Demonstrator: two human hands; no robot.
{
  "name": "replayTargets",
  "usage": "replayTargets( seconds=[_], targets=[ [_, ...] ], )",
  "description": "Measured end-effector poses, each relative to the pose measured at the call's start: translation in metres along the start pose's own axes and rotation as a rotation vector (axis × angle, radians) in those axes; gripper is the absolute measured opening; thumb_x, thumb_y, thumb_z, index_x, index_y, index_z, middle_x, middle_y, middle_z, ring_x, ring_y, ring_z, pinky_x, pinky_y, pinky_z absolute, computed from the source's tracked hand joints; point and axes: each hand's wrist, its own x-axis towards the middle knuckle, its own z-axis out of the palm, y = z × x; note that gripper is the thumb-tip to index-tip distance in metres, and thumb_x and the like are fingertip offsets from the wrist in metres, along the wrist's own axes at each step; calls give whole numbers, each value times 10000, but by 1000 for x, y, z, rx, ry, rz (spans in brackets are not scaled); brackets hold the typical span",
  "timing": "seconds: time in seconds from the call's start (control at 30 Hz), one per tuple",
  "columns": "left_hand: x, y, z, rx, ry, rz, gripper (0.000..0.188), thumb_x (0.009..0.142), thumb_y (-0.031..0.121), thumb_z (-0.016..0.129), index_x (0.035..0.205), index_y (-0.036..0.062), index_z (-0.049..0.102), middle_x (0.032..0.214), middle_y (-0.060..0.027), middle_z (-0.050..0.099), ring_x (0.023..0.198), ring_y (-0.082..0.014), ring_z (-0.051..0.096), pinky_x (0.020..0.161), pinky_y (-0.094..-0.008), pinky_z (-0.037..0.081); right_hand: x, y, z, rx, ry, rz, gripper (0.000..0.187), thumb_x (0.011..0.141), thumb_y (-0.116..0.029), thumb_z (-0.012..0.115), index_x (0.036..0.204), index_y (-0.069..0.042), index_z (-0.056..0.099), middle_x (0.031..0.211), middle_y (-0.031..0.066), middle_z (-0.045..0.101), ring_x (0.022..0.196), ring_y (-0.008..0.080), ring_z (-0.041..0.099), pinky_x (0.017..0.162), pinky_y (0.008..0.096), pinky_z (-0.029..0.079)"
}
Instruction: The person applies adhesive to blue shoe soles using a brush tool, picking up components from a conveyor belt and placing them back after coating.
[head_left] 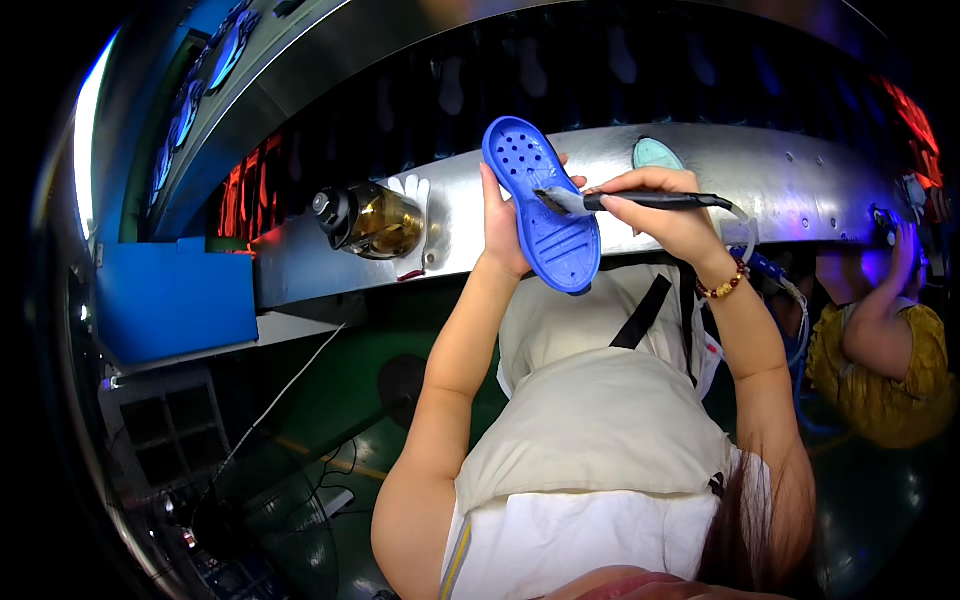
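Left hand point(503, 225) holds blue sole point(562, 240) over near edge of surface point(745, 180), fingers around its sides. Right hand point(672, 222): fingers pinched on brush point(672, 201), tip at sole's middle. Bottle point(378, 224) on surface, left; teal sole point(657, 154) beyond right hand.

Amber bottle point(385, 222) on metal bench point(458, 225), blue box point(178, 300), yellow-clad co-worker point(888, 375)

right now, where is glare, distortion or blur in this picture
Head view: white glare on the silver metal bench, its edge bowed by fisheye distortion; head view: the blue perforated shoe sole looks crisp, dim grey sole-shaped forms beyond, soft.
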Motion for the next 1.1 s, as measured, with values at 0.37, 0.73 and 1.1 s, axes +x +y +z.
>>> replayTargets(
  seconds=[0.37, 0.73, 1.1],
  targets=[
    [-7, 2, 7, 41, 53, 107, 854, 718, 740, 139, 1144, 48, 402, 923, -151, 547, 895, -280, 540, 776, -404, 459, -29, -13, 9, -204, -397, -488, 149, 673, -69, 628, 817, -30, 619, 721, 84, 622, 641, 161, 607, 589, 234, 471],
    [-10, 11, 31, -32, -34, 180, 897, 701, 750, 219, 1184, 8, 368, 951, -129, 530, 903, -275, 520, 853, -473, 399, -22, -11, 6, 76, -359, -400, 193, 703, -13, 628, 894, 3, 604, 874, 111, 623, 779, 165, 606, 721, 256, 480],
    [-1, 20, 27, 58, -79, 212, 800, 720, 718, 264, 1103, 41, 446, 968, -148, 532, 905, -270, 530, 833, -454, 432, -23, 8, -1, 249, -256, -179, 192, 683, 15, 637, 873, -6, 615, 896, 109, 608, 827, 179, 575, 748, 261, 450]
  ],
)
